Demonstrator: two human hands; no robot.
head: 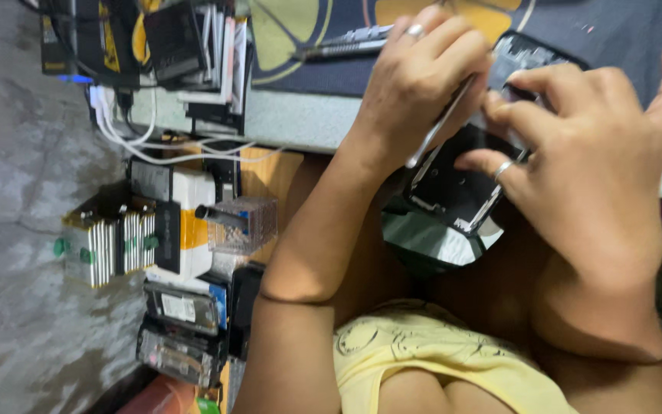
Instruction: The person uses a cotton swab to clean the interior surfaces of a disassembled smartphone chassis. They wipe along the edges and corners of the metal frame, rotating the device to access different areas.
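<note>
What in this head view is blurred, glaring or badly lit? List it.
Head view: the right hand is slightly motion-blurred; the left hand is sharper. The opened phone shows pale reflections at its lower edge. Light is even, the stacked batteries readable; the frame looks tilted.

phone [465, 180] between both hands, parts pile [170, 238] left of arm

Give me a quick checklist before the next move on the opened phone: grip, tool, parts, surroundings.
1. Phone held by both hands: ok; the right hand has fingers on it.
2. Thin tool in the left hand, tip at the phone's edge: ok.
3. Tool tip seated in a seam: cannot tell, fingers hide it.
4. Phone resting on the bench edge: not ok, it hangs over the lap.
5. White cables away from hands: ok.
</note>
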